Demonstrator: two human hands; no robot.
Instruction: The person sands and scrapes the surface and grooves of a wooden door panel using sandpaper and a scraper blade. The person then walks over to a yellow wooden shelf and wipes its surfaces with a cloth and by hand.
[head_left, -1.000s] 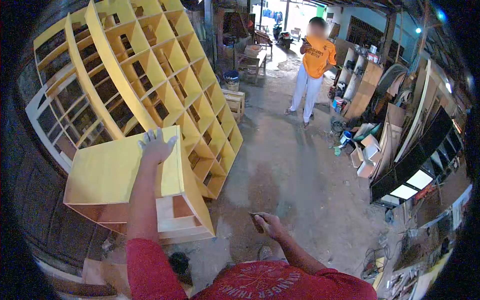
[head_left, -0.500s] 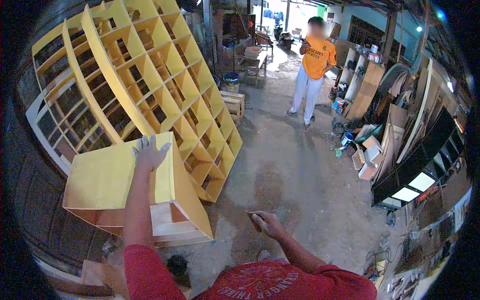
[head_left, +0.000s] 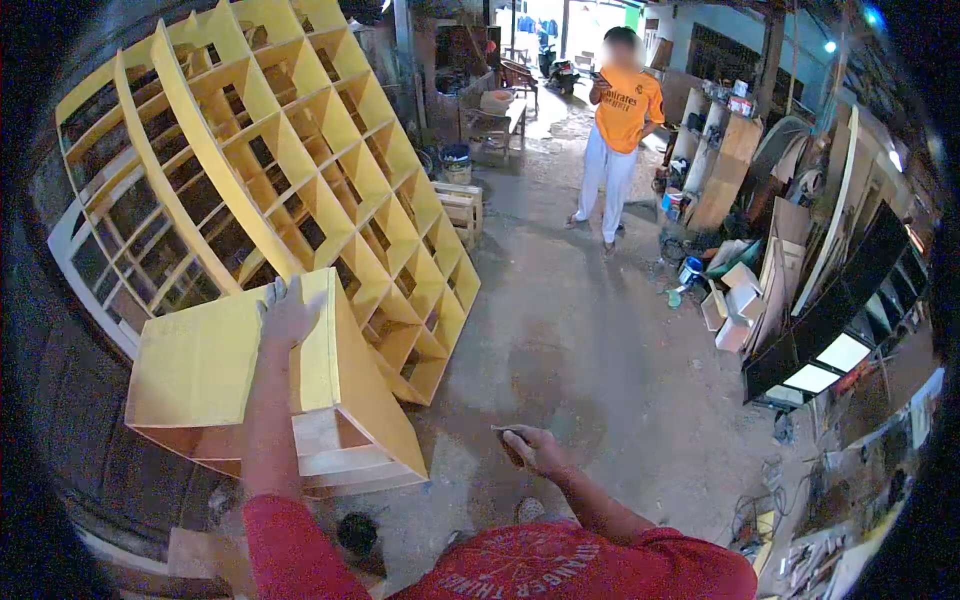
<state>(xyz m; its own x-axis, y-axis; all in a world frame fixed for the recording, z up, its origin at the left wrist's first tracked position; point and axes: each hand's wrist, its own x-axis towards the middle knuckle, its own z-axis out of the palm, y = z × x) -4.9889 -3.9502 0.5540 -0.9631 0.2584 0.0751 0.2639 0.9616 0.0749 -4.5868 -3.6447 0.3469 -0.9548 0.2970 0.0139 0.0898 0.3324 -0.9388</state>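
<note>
My left hand [head_left: 287, 312] lies on the pale yellow top of a box-like wooden cabinet [head_left: 200, 360], fingers stretched out and a little blurred. The cabinet's open front faces me, with white boards [head_left: 340, 455] inside it. My right hand [head_left: 538, 450] hangs over the floor, away from the cabinet. Its fingers are closed round a small flat brown piece [head_left: 513, 452] that looks like folded sandpaper; most of it is hidden by the fingers.
A large yellow lattice shelf [head_left: 330, 190] leans behind the cabinet. Ahead on the concrete floor [head_left: 560, 330] stands a person [head_left: 622, 110] in an orange shirt. Boards [head_left: 785, 250], paint cans and a black panel frame [head_left: 850, 330] line the right side. A dark round thing [head_left: 357, 533] lies near my feet.
My left hand has slid slightly left across the cabinet top. The right hand keeps its hold in nearly the same place. The view has shifted a little.
</note>
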